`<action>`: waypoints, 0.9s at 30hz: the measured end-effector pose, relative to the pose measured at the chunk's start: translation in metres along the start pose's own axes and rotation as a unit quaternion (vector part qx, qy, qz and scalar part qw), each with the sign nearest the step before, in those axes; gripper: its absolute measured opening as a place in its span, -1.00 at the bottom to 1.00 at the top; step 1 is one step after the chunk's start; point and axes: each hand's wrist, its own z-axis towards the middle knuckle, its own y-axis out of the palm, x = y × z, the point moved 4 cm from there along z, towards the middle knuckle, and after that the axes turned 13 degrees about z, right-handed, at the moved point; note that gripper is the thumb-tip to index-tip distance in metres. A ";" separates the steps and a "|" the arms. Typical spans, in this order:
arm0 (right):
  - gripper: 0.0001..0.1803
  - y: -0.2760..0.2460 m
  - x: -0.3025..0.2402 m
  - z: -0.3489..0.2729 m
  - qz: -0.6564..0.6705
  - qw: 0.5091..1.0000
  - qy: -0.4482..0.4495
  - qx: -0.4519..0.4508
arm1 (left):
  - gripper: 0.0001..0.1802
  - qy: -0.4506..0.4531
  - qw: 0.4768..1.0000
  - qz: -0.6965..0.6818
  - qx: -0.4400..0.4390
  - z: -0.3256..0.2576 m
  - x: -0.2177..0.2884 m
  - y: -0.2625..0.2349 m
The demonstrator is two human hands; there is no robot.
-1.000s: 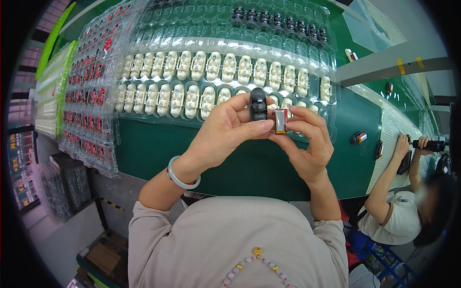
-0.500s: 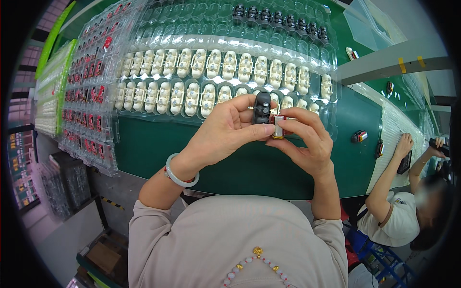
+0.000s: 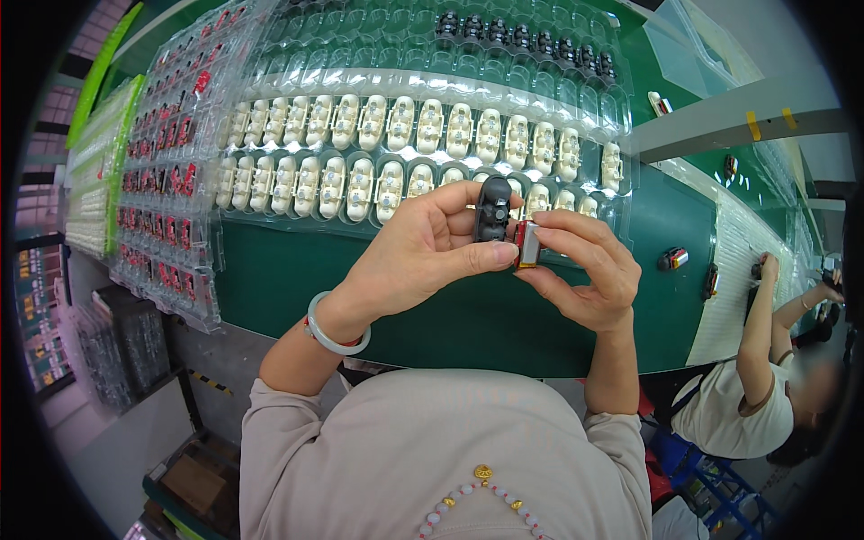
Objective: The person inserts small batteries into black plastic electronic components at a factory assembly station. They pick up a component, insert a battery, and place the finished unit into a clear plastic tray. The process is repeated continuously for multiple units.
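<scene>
My left hand (image 3: 432, 236) is closed around a long black plastic shell (image 3: 493, 209) with rounded bumps, held upright over the green table. Pinched in the fingers of my right hand (image 3: 589, 265) is a small silver block with a red board along its side (image 3: 529, 243), perhaps a battery with a circuit board. Its red side sits close beside the shell's lower end, near my left thumb; whether the two parts touch I cannot tell. Just beyond my hands lies a clear tray (image 3: 621, 202) with rows of cream-coloured shells (image 3: 459, 128).
Farther back, another clear tray holds black shells (image 3: 522, 36). Stacked clear trays with red parts (image 3: 166, 180) stand at the left. Loose small parts (image 3: 672, 259) lie on the green table (image 3: 432, 319) at the right, near a grey post (image 3: 729, 117). A co-worker (image 3: 742, 396) works at the far right.
My right hand has moved slightly right and turned the silver block, so its red side shows more. My left hand stays nearly still with the black shell. The co-worker's arms have shifted.
</scene>
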 end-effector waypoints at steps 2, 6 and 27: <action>-0.50 -0.002 0.001 -0.001 0.034 0.999 -0.009 0.021 | -0.58 -0.008 1.000 -0.025 -0.005 0.001 0.000 0.001; -0.49 -0.006 0.001 0.000 0.049 0.998 -0.033 0.037 | -0.55 -0.036 0.990 -0.132 -0.032 0.003 -0.008 0.002; -0.56 0.021 0.030 -0.025 0.353 0.897 0.191 0.188 | -0.51 -0.064 0.971 -0.220 -0.071 0.003 -0.019 0.009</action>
